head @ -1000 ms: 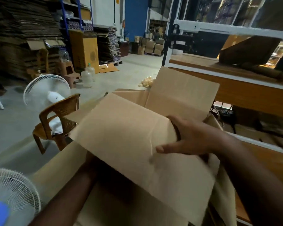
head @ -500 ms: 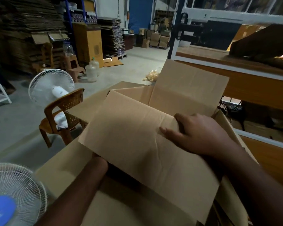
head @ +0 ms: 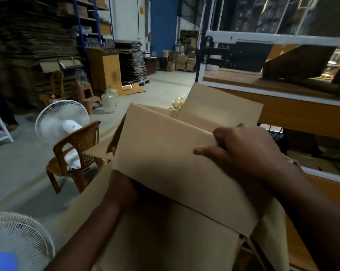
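A large brown cardboard box (head: 165, 157) fills the middle of the view, its near flap raised toward me and a far flap standing upright behind it. My right hand (head: 241, 151) grips the top edge of the near flap, fingers curled over it and thumb on the front face. My left forearm reaches under that flap; my left hand (head: 122, 184) is mostly hidden beneath the cardboard, so its fingers cannot be made out.
A brown plastic chair (head: 77, 153) and a white fan (head: 61, 120) stand to the left. Another fan (head: 18, 239) is at the bottom left. A white-framed wooden shelf rack (head: 282, 89) runs along the right. Stacks of flat cardboard (head: 32, 40) line the back left.
The near flap has swung up from a flat slope to a steeper angle. My right hand shifted from lying on the flap to gripping its top edge.
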{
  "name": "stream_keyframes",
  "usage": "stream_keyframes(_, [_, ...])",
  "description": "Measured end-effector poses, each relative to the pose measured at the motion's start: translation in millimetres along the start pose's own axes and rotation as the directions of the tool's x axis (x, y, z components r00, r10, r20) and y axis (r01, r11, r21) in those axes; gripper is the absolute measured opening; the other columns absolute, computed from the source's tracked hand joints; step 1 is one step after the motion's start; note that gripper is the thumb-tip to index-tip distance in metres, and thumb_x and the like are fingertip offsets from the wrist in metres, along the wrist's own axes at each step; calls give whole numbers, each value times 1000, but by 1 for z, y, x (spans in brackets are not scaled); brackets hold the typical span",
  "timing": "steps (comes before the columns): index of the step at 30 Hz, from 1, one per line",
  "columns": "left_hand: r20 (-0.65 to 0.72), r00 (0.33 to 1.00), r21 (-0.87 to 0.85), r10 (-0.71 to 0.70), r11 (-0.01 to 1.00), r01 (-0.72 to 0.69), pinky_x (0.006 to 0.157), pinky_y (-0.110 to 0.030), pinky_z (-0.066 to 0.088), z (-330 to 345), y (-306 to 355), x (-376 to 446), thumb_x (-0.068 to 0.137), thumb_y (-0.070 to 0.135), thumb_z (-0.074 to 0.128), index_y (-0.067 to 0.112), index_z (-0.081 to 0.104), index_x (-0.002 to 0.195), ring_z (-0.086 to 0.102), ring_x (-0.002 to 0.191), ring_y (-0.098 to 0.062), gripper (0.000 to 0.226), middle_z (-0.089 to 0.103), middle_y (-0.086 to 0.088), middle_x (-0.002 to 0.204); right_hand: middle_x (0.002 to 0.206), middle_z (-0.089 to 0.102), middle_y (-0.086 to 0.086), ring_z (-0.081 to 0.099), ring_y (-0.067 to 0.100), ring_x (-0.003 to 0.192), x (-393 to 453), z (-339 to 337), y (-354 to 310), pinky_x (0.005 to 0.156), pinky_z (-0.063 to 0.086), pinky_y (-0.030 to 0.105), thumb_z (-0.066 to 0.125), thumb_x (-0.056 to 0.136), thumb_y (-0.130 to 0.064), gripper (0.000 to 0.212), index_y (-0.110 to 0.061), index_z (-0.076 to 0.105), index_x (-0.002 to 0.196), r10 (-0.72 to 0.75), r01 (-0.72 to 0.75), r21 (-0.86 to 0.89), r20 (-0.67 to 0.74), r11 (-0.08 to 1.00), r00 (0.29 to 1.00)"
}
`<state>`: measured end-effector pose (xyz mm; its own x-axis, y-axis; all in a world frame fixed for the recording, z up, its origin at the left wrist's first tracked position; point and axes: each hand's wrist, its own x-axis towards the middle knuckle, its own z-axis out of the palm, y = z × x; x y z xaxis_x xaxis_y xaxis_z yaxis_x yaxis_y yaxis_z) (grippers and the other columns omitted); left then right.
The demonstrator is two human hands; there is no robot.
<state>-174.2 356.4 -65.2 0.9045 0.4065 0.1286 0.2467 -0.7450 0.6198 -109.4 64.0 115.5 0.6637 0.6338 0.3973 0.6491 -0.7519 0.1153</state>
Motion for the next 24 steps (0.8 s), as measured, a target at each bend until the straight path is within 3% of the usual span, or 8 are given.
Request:
stream_keyframes(7, [-158, 964, -227, 215, 942, -247, 96, -38, 53, -8, -32, 3, 92, 33, 67, 29, 57, 134, 59, 122, -9, 43, 61, 11, 132, 58, 47, -12, 46, 3, 52, -19, -20, -3, 49, 40, 26, 23, 87, -93, 62, -35, 44, 78, -12, 11, -20, -85, 1000, 996])
stream_keyframes(10, [-304, 943, -294, 134, 929, -227, 79, -31, 55, 3, -47, 5, 95, 11, 68, 16, 62, 117, 66, 104, -17, 24, 65, 3, 113, 51, 34, -15, 33, -1, 44, -31, -23, -18, 46, 23, 19, 25, 90, -88, 56, -36, 39, 73, -74, 60, -73, -204, 995, 976])
stream_keyframes(13, [-291, 955, -431, -61, 900, -74, 63, -20, 56, 10, -61, 13, 101, -4, 56, -4, 55, 116, 66, 82, -14, 15, 63, -14, 99, 49, 39, -14, 37, 5, 39, -39, -12, -31, 44, 32, 22, 34, 95, -81, 57, -32, 49, 72, -133, 111, -94, -270, 989, 954])
stream_keyframes(15, [-218, 972, -440, -88, 898, -17, 71, -27, 59, 8, -73, 18, 103, 30, 62, -13, 52, 115, 67, 85, -23, 46, 60, -26, 101, 50, 44, -12, 43, 8, 40, -37, -3, -30, 44, 38, 25, 34, 95, -82, 58, -32, 52, 72, -149, 128, -96, -263, 987, 953])
stream_keyframes(17, [-130, 991, -202, 4, 979, -31, 77, -43, 56, 0, -88, 18, 86, 86, 41, -13, 54, 99, 64, 85, -31, 101, 61, -18, 93, 51, 48, -9, 47, 10, 42, -31, 4, -27, 46, 42, 27, 32, 94, -85, 63, -31, 53, 72, -131, 115, -93, -193, 989, 972])
stream_keyframes(18, [-94, 995, -75, 37, 996, -44, 83, -49, 53, -2, -94, 19, 81, 93, 32, -12, 57, 104, 63, 94, -32, 110, 63, -17, 102, 53, 51, -8, 49, 12, 44, -29, 10, -27, 47, 45, 29, 30, 94, -86, 65, -30, 55, 74, -123, 110, -97, -149, 989, 981])
stream_keyframes(21, [-65, 960, 16, 274, 962, -274, 109, -61, 40, -18, -90, 17, 92, 68, 53, 18, 45, 152, 47, 140, -26, 78, 49, 1, 152, 63, 59, -8, 57, 14, 54, -19, 23, -33, 57, 56, 34, 28, 93, -87, 68, -28, 62, 83, -111, 109, -104, -17, 989, 994])
stream_keyframes(24, [-54, 940, -46, 338, 939, -340, 108, -56, 45, -32, -86, 18, 93, 55, 56, 32, 40, 155, 46, 141, -19, 69, 46, 12, 153, 68, 56, -9, 54, 12, 59, -4, 26, -31, 61, 55, 35, 29, 91, -90, 70, -27, 60, 89, -87, 94, -99, 67, 991, 994])
